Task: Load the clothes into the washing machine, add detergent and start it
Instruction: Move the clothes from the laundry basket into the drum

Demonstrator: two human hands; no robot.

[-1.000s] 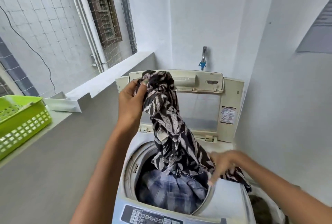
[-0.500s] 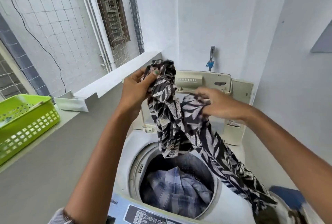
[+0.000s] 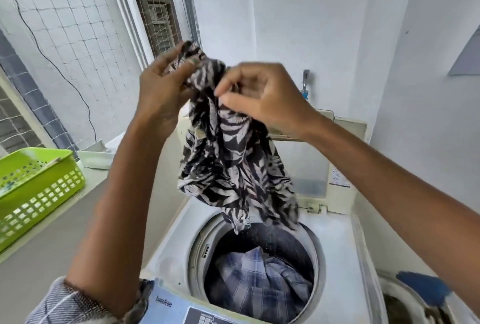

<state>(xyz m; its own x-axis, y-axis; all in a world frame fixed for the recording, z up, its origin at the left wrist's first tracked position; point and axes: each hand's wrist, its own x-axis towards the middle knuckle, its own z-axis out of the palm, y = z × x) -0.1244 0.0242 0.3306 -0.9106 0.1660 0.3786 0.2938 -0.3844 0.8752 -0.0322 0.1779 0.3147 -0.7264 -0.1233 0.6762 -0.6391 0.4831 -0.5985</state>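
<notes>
Holding a leaf-print garment (image 3: 233, 152) above an open washing machine (image 3: 335, 240).
Left hand (image 3: 161, 90) grips its top; right hand (image 3: 262, 100) pinches it alongside. A plaid shirt (image 3: 259, 279) lies in the drum.

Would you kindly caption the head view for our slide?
Both hands, left and right, hold a leaf-print garment above the open washer drum.

I see thin, soft leaf-print cloth (image 3: 233, 168), a matt woven plaid shirt (image 3: 262, 279), the washing machine (image 3: 335, 243)'s smooth, faintly glossy white plastic top, and a glossy green perforated plastic basket (image 3: 39, 194).
</notes>
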